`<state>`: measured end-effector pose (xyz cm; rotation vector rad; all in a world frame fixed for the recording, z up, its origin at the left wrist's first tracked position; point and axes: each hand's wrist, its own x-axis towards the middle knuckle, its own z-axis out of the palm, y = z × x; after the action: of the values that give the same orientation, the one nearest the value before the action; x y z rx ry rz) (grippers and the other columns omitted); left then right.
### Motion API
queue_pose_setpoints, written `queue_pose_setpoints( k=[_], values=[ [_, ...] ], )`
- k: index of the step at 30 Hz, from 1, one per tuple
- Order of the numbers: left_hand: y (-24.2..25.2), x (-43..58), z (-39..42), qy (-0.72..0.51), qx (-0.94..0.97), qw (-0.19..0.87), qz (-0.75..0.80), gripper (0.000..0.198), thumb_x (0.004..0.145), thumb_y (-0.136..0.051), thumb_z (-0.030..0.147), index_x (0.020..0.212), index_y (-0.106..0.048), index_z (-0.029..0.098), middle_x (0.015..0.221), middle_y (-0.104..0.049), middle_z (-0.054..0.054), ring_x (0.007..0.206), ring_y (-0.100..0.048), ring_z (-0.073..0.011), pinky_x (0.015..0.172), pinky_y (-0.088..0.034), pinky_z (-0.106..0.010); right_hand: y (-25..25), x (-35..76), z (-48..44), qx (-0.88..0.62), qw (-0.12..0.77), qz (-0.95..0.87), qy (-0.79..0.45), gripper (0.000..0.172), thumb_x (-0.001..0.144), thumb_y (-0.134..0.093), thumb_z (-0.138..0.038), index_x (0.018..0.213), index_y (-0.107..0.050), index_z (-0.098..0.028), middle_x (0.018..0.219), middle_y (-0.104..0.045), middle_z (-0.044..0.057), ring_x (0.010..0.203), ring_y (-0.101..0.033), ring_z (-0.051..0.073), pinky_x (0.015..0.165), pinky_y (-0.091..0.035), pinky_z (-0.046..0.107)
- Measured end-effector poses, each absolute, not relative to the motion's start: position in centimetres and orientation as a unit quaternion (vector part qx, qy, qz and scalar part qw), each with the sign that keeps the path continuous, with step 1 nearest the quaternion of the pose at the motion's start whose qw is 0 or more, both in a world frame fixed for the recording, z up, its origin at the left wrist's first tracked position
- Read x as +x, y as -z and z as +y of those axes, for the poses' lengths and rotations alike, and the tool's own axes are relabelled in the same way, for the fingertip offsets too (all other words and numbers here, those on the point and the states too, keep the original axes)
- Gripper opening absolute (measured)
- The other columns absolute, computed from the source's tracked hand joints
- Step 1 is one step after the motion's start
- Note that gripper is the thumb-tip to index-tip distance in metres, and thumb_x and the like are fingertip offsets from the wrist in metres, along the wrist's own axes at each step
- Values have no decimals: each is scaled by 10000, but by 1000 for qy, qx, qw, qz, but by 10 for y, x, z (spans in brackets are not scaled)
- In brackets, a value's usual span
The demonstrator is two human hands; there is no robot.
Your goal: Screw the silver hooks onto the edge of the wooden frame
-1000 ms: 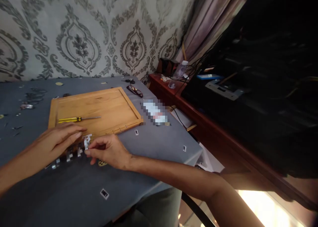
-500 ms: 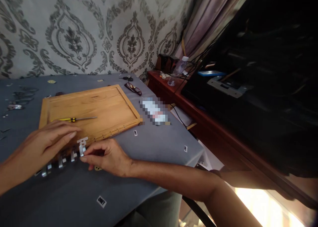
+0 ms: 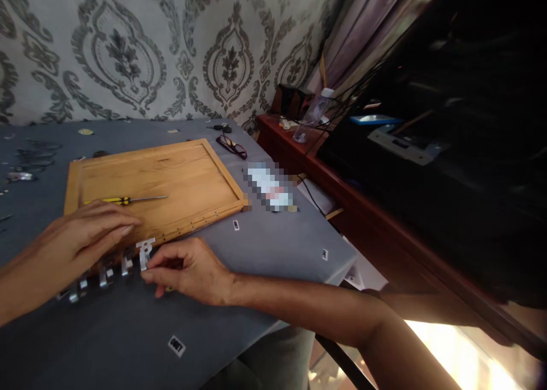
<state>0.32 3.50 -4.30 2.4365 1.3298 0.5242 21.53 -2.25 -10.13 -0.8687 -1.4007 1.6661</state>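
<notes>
In the head view, we pinch a shiny metal bracket between the thumb and forefinger of our right hand, left of centre in the lower half of the frame. The bracket stands at the near edge of a framed wooden board (we cannot tell whether it is fastened there). Our left hand, at the lower left, reaches over that same edge with fingers stretched out; its palm is hidden, so we cannot tell whether it grips anything. Further metal brackets line up below it. A yellow-and-black screwdriver lies on the board, just beyond the left fingers. Glasses rest on the grey cloth, above the frame's centre.
</notes>
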Motion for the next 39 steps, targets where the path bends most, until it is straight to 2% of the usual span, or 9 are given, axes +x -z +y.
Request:
queue_pose_setpoints(
  k=[3, 6, 14, 20, 28, 34, 39],
  values=[
    [37, 2, 37, -164, 865, 147, 450, 458, 899, -415, 584, 960, -737, 264, 1018, -747, -28, 988, -663, -230, 884, -507, -362, 98, 216, -24, -340, 386, -543, -664, 384, 736, -797, -545, 713, -661, -187, 601, -599, -59, 535, -584, 82, 545, -461, 209],
    [30, 4, 36, -151, 867, 151, 451, 460, 932, -386, 517, 953, -732, 215, 1037, -743, -67, 1010, -650, -225, 890, -497, -368, 94, 217, -25, -345, 397, -545, -652, 378, 758, -775, -550, 727, -676, -186, 579, -605, -55, 519, -590, 88, 524, -459, 210],
    [29, 3, 33, -115, 874, 164, 443, 343, 960, -419, 377, 927, -710, 198, 1024, -724, -54, 1013, -634, -206, 901, -485, -360, 94, 217, -22, -356, 385, -562, -640, 303, 775, -771, -458, 693, -657, -189, 586, -598, -56, 503, -602, 84, 523, -463, 220],
    [33, 5, 33, -110, 881, 174, 427, 319, 968, -451, 351, 895, -713, 182, 1016, -718, -58, 1006, -635, -196, 887, -489, -340, 92, 215, -21, -370, 372, -569, -633, 351, 755, -780, -515, 685, -655, -194, 576, -600, -54, 499, -606, 92, 513, -463, 228],
    [37, 4, 32, -115, 876, 185, 429, 292, 972, -447, 303, 960, -714, 186, 1031, -714, -47, 992, -630, -174, 889, -467, -317, 88, 220, -14, -368, 374, -558, -643, 305, 745, -799, -482, 735, -688, -198, 590, -643, -47, 515, -610, 80, 524, -478, 212],
    [35, 2, 33, -115, 868, 192, 443, 261, 962, -452, 260, 992, -701, 187, 991, -708, -34, 940, -630, -159, 860, -444, -299, 83, 226, -8, -386, 377, -546, -641, 314, 754, -800, -487, 795, -714, -188, 621, -685, -31, 454, -532, 56, 444, -412, 196],
    [34, 1, 34, -104, 869, 201, 440, 243, 958, -465, 251, 987, -698, 191, 1000, -702, -27, 957, -619, -157, 852, -430, -291, 87, 223, -10, -392, 362, -573, -622, 250, 775, -786, -434, 761, -712, -195, 565, -665, -34, 489, -567, 72, 494, -442, 208]
  ],
)
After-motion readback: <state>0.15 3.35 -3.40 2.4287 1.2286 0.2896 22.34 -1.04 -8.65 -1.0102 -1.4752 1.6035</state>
